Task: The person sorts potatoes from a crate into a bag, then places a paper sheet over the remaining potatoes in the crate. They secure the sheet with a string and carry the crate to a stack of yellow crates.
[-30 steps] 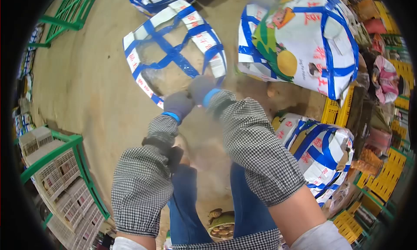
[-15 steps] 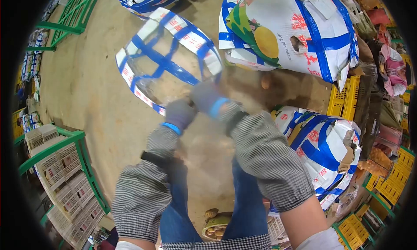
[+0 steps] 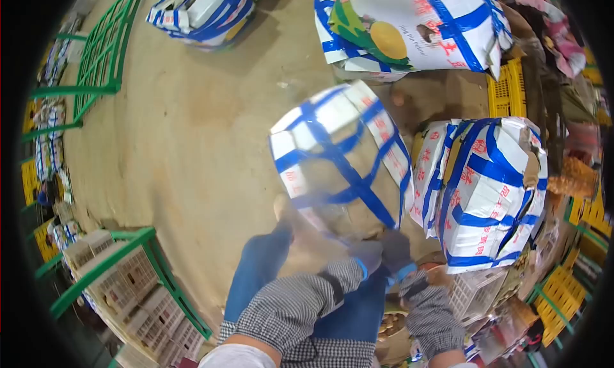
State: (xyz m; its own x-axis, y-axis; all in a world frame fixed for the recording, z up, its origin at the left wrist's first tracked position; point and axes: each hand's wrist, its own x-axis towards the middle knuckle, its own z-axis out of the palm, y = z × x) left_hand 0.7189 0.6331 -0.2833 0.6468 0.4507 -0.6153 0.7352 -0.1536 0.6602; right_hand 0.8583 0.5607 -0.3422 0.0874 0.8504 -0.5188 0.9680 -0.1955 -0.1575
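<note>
A large wrapped bundle (image 3: 345,153), clear and white plastic crossed with blue tape, stands tilted in front of my legs. My left hand (image 3: 368,256), in a dark glove with a blue cuff, is closed at its near lower edge. Right beside it, my right hand (image 3: 396,249) is closed at the same edge, also gloved. The fingers of both hands are blurred, and the part they hold looks like the bundle's gathered near end. To the right stands another taped white bundle (image 3: 492,195), close to the held one.
A big potato-print bundle (image 3: 416,32) lies at the top right, a smaller one (image 3: 204,13) at the top left. White crates (image 3: 131,288) in a green frame (image 3: 99,265) stand at the left. Yellow crates (image 3: 508,86) and a white crate (image 3: 480,294) are at the right.
The view has shifted. Both hands have come closer to my body and to the right, and the bundle has moved with them, nearer the taped bundle on the right.
</note>
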